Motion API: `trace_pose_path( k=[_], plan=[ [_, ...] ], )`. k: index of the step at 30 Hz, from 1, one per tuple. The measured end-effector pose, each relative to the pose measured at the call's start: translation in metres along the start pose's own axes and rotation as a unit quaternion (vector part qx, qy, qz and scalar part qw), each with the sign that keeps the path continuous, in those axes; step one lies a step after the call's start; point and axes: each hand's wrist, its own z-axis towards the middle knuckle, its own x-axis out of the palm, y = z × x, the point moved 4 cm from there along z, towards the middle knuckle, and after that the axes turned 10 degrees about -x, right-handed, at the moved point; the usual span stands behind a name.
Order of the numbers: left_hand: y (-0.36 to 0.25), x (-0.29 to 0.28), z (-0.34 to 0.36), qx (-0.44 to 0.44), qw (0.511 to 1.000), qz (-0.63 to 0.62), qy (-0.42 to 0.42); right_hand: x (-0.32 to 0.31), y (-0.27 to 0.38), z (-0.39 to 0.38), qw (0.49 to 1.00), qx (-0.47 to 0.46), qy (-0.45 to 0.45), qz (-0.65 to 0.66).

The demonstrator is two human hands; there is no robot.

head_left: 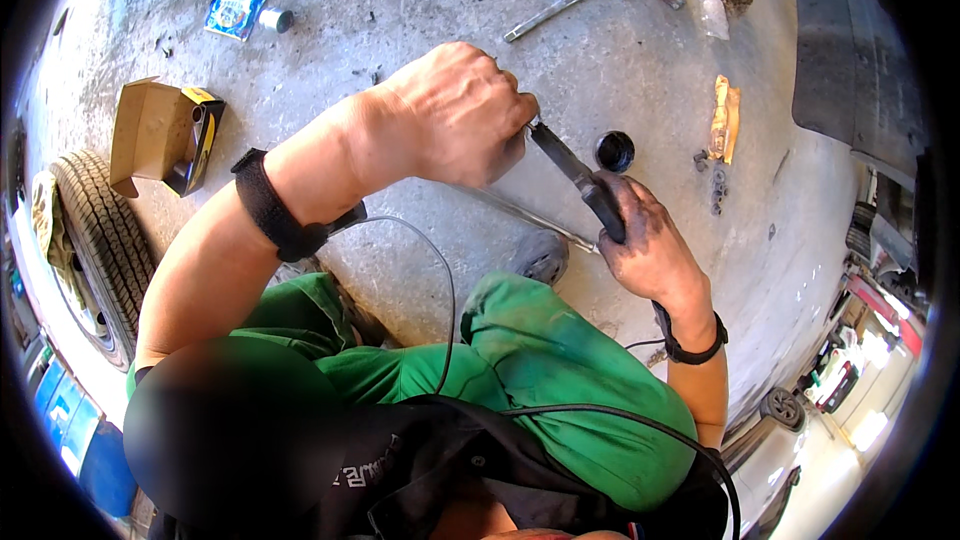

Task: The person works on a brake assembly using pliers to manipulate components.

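My left hand [462,115] is closed around the upper end of a dark elongated tool [562,157] with a bit of bright metal; what exactly sits in that fist is hidden. My right hand [645,245], grimy on the fingers, grips the tool's lower black handle, down and to the right of the left one. Beneath them a long steel bar [525,215] lies on the concrete floor [360,50], with a round black cap or cup [614,151] beside the right hand. My knees in green trousers [560,360] are bent below.
At left are an open cardboard box [145,135] and a tyre [105,260]; farther off, a blue packet [235,10], small can [277,21] and L-shaped wrench [560,10]. An orange wrapper [725,120], small dark parts [718,185] and a dark mat or panel [850,60] are right.
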Motion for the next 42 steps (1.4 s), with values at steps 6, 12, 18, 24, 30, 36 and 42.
trace_pose_path(
  k=[6, 12, 18, 24, 30, 36, 42],
  plan=[
    [0.002, 0.000, 0.001, 0.006, 1.000, 0.001, -0.008, -0.003, -0.001, 0.001, 1.000, 0.021, 0.001, -0.023],
    [0.004, 0.006, 0.000, -0.026, 0.998, -0.040, 0.028, -0.001, -0.012, 0.006, 0.994, 0.109, -0.002, -0.025],
    [0.013, 0.022, 0.004, -0.072, 0.996, -0.036, 0.036, 0.006, -0.026, 0.019, 0.974, 0.112, -0.034, -0.195],
    [0.016, 0.018, 0.000, -0.104, 0.994, -0.034, -0.010, 0.013, -0.026, 0.027, 0.964, 0.132, -0.080, -0.217],
    [0.015, 0.004, 0.004, -0.071, 0.992, -0.066, -0.078, 0.004, -0.027, 0.024, 0.969, 0.130, -0.120, -0.171],
    [0.009, -0.008, 0.011, -0.023, 0.972, -0.227, -0.063, 0.008, -0.021, 0.015, 0.981, 0.112, -0.153, 0.044],
    [-0.003, -0.004, 0.015, -0.112, 0.954, -0.274, -0.039, 0.020, -0.001, 0.028, 0.929, 0.079, -0.162, 0.322]
  ],
)
